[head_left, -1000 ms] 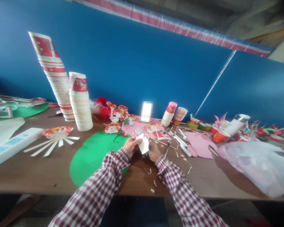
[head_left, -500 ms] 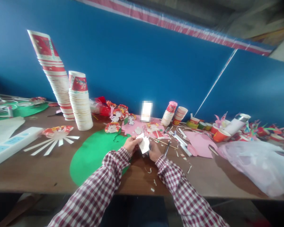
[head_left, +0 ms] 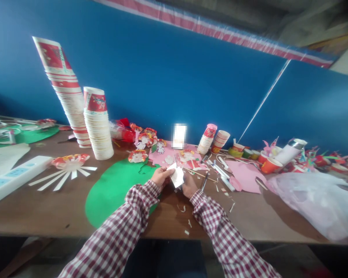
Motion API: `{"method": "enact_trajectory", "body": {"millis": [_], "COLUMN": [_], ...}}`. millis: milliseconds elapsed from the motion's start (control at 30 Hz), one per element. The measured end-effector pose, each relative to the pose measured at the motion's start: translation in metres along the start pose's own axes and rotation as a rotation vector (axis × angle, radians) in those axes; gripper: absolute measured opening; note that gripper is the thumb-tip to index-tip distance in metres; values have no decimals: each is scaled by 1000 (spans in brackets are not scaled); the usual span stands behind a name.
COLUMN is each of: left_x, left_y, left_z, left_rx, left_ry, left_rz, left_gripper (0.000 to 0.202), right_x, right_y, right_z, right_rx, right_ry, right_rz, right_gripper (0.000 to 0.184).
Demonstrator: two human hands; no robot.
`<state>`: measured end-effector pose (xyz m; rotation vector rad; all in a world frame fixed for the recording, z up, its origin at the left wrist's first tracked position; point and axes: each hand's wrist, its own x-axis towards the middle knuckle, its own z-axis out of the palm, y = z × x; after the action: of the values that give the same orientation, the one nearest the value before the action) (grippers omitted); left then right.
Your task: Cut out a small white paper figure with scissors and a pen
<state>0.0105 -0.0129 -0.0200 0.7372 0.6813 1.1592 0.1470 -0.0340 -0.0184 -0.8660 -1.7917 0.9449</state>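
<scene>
A small angular piece of white paper (head_left: 177, 176) is pinched in my left hand (head_left: 161, 176), its thumb lying over the paper's left edge. Against the paper's right side is my right hand (head_left: 189, 186), with its fingers curled and partly hidden. Something dark shows at the paper's lower edge by these fingers, too small to name. Both hands are above the brown table (head_left: 174, 226), just right of a large green paper cutout (head_left: 113, 195). Thin white paper scraps (head_left: 183, 209) lie below the hands.
Two tall paper cup stacks (head_left: 98, 127) stand left, near a fan-like cup cut into strips (head_left: 66, 175) and a white power strip (head_left: 14, 179). Pink paper (head_left: 243, 175), a pen (head_left: 204, 181), shorter cup stacks (head_left: 207, 139) and a plastic bag (head_left: 316, 204) are right. A blue wall (head_left: 168, 77) rises behind.
The white paper has tilted very slightly between my hands. Both hands stay in nearly the same place, and the table things have not moved.
</scene>
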Motion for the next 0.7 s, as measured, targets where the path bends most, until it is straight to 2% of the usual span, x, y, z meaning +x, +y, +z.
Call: {"method": "enact_trajectory", "body": {"millis": [300, 700], "left_x": [1, -1], "left_y": [0, 2], "left_z": [0, 2], "left_rx": [21, 42], "left_ry": [-22, -11], "left_rz": [-16, -20], "left_gripper": [27, 30], "right_x": [0, 0], "right_y": [7, 0], "right_z": [-2, -2], "right_rx": [-44, -63], "right_ry": [21, 17], "right_rz": [-16, -31], "right_gripper": [25, 24]}}
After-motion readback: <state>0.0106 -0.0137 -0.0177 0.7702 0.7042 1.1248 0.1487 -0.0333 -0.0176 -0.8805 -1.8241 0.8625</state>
